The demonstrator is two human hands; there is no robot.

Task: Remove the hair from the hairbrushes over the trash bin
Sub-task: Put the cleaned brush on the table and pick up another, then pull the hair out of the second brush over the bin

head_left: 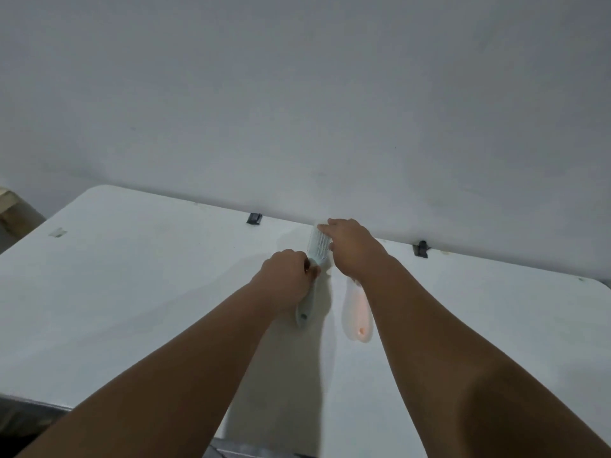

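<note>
A pale blue hairbrush (318,243) lies over the white table (132,276) near its far edge, bristle head pointing away from me. My left hand (287,276) is closed around its handle, whose end sticks out below my wrist. My right hand (350,246) rests on the brush head, fingertips pinched at the bristles near its top. A second, pale pink hairbrush (355,317) lies flat on the table just right of the first, partly hidden under my right wrist. No trash bin is in view. Whether hair is in the bristles is too small to tell.
The table stands against a plain grey wall. Two black clips (254,219) (420,248) sit on the far table edge. A small piece of tape (58,232) lies at the table's left. A brownish object (10,206) shows at the far left, beyond the table.
</note>
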